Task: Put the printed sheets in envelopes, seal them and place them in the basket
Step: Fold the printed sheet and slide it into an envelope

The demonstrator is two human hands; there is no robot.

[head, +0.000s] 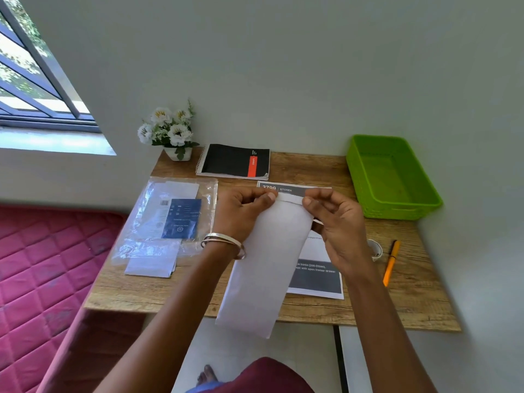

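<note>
While held above the table, white envelope – left hand, right hand pinching its top flap.

Single head-worn wide-angle view, looking forward and steeply down from close above the worktop. Both hands near mid-frame, wall across the top, window at upper left, floor along the bottom edge.

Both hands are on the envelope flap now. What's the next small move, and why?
Probably press the flap flat along the top of the envelope to seal it. The left hand and right hand pinch its two ends with the fold already turned over, the envelope is held above the table, and the green basket has nothing in it.
</note>
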